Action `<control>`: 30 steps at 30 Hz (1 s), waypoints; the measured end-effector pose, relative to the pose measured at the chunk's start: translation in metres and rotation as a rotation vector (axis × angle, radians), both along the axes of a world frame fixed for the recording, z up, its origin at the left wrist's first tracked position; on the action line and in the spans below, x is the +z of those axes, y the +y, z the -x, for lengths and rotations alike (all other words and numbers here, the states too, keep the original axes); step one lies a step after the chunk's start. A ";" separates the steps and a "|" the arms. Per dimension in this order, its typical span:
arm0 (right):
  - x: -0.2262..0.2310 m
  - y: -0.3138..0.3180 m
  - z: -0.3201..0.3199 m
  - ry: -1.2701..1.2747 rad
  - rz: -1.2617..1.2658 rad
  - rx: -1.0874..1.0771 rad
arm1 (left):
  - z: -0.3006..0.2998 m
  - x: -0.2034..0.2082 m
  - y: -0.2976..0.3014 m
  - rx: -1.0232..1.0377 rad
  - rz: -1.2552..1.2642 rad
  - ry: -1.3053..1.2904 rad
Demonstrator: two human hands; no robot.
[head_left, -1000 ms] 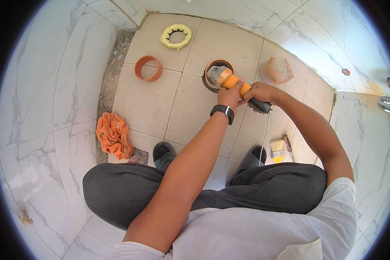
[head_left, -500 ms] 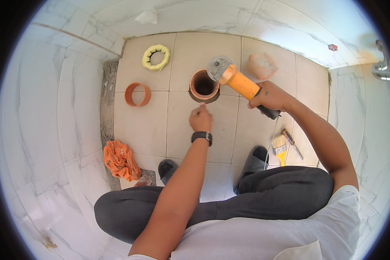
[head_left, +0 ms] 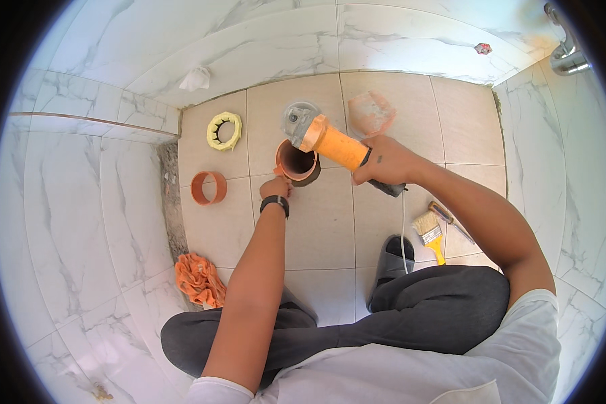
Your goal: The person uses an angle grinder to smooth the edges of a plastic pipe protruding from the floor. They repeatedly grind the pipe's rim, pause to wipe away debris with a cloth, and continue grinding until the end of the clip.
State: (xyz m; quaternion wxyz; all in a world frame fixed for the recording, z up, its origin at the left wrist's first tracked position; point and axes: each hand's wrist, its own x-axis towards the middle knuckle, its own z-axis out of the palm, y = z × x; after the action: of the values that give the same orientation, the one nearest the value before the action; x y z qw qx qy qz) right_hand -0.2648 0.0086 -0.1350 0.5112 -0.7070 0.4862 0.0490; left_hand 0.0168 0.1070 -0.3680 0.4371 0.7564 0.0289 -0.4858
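Observation:
An orange plastic pipe (head_left: 281, 159) stands up out of a dark hole in the tiled floor. At its near left rim my left hand (head_left: 276, 188) is closed, the fingertips against the pipe's edge and partly hidden. My right hand (head_left: 388, 163) is wrapped around the dark rear grip of an orange angle grinder (head_left: 338, 146). The grinder's grey head and disc (head_left: 301, 116) hang over the far right side of the pipe's mouth. Whether the disc touches the pipe or spins, I cannot tell.
On the floor lie a pale yellow ring (head_left: 213, 135), a loose orange pipe ring (head_left: 198, 188), a crumpled orange cloth (head_left: 198, 279), a dusty reddish plate (head_left: 372, 113), a paintbrush (head_left: 429, 232) and a screwdriver (head_left: 444, 214). The grinder's cable (head_left: 403, 229) runs past my sandal (head_left: 390, 264).
My left hand has moved from in front of the pipe to its near left rim. The grinder's head has come closer over the pipe's mouth. The view has also shifted.

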 end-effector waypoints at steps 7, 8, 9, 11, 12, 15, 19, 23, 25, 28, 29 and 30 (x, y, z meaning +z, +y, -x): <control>-0.007 0.003 0.004 -0.039 -0.022 -0.016 | -0.056 0.002 -0.009 0.349 0.085 0.858; -0.007 0.003 0.003 -0.031 -0.027 -0.021 | -0.055 -0.003 -0.009 0.392 0.116 0.901; -0.006 0.003 0.003 -0.038 -0.023 -0.020 | -0.051 -0.008 -0.009 0.432 0.171 0.989; -0.005 0.004 0.002 -0.047 -0.023 -0.012 | -0.038 -0.018 -0.004 0.585 0.294 1.081; -0.005 0.004 0.001 -0.041 -0.026 -0.015 | -0.031 -0.022 -0.001 0.634 0.352 1.132; -0.007 0.003 -0.001 -0.040 -0.048 -0.029 | -0.019 -0.023 0.006 0.779 0.454 1.228; -0.013 0.004 -0.005 -0.064 -0.122 -0.057 | 0.001 -0.017 0.000 0.887 0.597 1.260; -0.017 0.003 -0.008 -0.022 -0.089 -0.044 | 0.005 -0.008 -0.006 0.613 0.417 0.760; -0.017 0.002 -0.007 -0.015 -0.086 -0.039 | -0.010 0.001 0.001 0.171 0.166 0.325; -0.017 0.000 -0.006 0.012 -0.076 -0.039 | -0.037 0.016 0.001 -0.835 -0.104 -0.727; -0.017 0.000 -0.005 0.022 -0.072 -0.044 | -0.039 0.020 0.002 -1.073 -0.164 -1.048; -0.017 0.001 -0.004 0.033 -0.055 -0.044 | -0.040 0.023 0.001 -1.070 -0.173 -0.975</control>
State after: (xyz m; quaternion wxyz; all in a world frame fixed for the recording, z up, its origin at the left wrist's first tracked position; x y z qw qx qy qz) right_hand -0.2606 0.0096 -0.1524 0.5233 -0.6808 0.5086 0.0629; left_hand 0.0571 0.1083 -0.3454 0.0418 0.8292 -0.5046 -0.2366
